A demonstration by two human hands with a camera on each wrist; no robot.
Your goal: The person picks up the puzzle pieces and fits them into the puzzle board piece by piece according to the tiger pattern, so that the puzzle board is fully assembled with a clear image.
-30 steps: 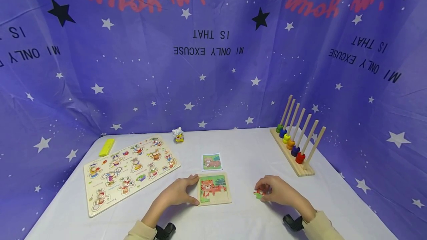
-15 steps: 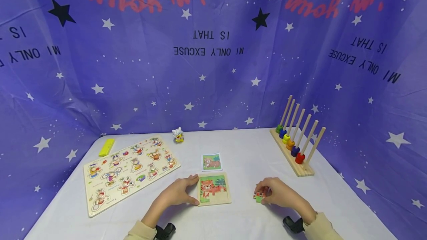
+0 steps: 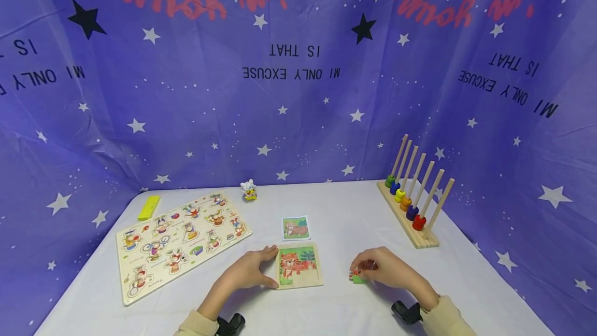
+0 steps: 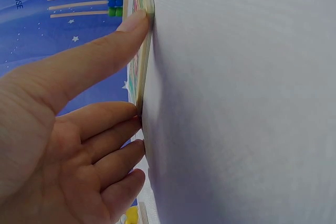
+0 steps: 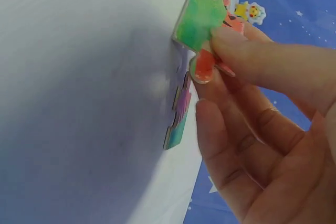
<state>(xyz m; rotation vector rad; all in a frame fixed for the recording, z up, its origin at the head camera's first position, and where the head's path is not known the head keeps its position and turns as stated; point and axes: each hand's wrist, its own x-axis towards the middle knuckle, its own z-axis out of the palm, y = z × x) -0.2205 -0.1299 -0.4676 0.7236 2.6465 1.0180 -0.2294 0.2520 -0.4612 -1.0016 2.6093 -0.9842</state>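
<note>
On the white table lies a square wooden jigsaw tray point(image 3: 299, 269), partly filled with a red tiger picture; bare wood shows at its lower right. My left hand point(image 3: 251, 268) rests against the tray's left side, thumb near the front corner and fingers near the back one, not curled round it. Right of the tray, my right hand point(image 3: 383, 268) pinches a green and red jigsaw piece point(image 5: 198, 22) between thumb and fingers, just over the table. In the right wrist view another piece point(image 5: 180, 111), pink and teal, shows beyond it, low by the tabletop.
A tiger picture card point(image 3: 296, 227) lies behind the tray. On the left are a large wooden peg puzzle point(image 3: 179, 268) and a yellow block point(image 3: 149, 207). A small toy figure point(image 3: 249, 189) stands at the back. To the right stands a peg rack with coloured beads point(image 3: 410, 217).
My right hand has shifted slightly left toward the tray, and the piece in its fingers has turned so more green shows. My left hand and the tray have stayed in place.
</note>
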